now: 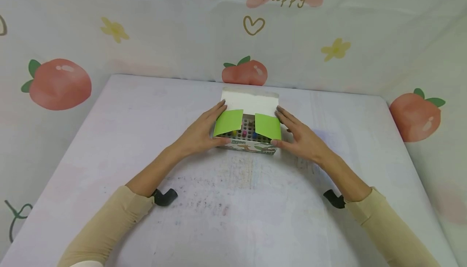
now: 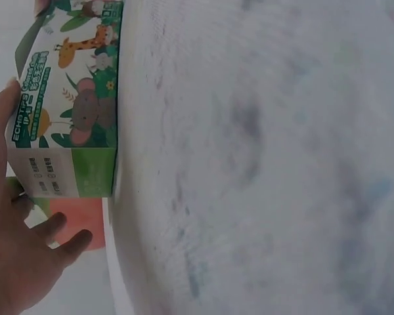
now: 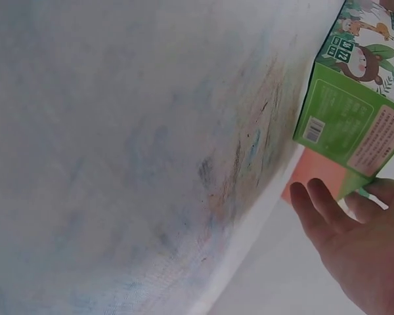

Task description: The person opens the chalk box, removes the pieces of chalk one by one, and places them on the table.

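Observation:
A small cardboard box [image 1: 248, 147] printed with cartoon animals stands near the far side of the table, its white lid [image 1: 249, 101] raised at the back. Two green side flaps, the left flap [image 1: 229, 122] and the right flap [image 1: 268, 126], lean partly over the opening. Between them shows a grid of holes with a few coloured sticks, among them a pink stick [image 1: 244, 133]. My left hand [image 1: 198, 135] touches the box's left side, thumb at the front corner, fingers spread toward the back. On the right side my right hand [image 1: 304, 137] mirrors it, thumb at the front corner.
The pale table cover [image 1: 240, 226] carries coloured smudges in front of the box. Behind it hangs a white backdrop [image 1: 182, 36] printed with peaches and flowers. A black curved piece [image 1: 166, 197] sits at the left wrist, and a similar black piece [image 1: 333, 199] at the right.

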### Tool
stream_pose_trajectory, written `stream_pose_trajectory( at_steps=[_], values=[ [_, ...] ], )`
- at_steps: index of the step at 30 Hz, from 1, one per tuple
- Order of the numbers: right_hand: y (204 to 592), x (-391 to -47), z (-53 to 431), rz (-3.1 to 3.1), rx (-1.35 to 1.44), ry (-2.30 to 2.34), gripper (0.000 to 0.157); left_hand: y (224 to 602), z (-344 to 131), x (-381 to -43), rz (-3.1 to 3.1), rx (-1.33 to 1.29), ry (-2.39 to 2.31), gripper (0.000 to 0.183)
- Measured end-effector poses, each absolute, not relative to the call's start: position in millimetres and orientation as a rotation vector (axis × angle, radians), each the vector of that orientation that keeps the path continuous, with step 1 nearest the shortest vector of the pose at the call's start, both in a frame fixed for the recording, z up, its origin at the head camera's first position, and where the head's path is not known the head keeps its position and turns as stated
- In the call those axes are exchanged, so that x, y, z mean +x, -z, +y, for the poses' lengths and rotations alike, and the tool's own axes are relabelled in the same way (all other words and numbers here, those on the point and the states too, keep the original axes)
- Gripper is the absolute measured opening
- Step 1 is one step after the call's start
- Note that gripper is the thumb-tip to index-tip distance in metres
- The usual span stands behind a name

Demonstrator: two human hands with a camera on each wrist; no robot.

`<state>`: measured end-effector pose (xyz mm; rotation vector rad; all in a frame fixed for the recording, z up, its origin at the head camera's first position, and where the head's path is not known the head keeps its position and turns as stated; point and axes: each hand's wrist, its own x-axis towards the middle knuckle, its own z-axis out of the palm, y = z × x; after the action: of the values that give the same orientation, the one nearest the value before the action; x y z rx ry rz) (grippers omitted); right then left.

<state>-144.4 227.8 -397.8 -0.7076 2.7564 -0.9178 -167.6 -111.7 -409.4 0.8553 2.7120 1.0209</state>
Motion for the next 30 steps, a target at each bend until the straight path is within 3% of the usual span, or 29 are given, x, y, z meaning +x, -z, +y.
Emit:
stream_pose_trajectory(
  at_steps=[11, 30],
  values=[
    [395.3, -145.5, 226.8, 2.727, -0.628, 0.94, 0.09, 406.3, -106.3, -168.8, 2.687, 0.746, -1.083, 0.09],
    [383.1, -142.0, 222.9, 2.851, -0.72, 0.916, 0.09, 395.0, -109.2, -169.4, 2.774, 0.854, -1.127, 0.091]
  ],
)
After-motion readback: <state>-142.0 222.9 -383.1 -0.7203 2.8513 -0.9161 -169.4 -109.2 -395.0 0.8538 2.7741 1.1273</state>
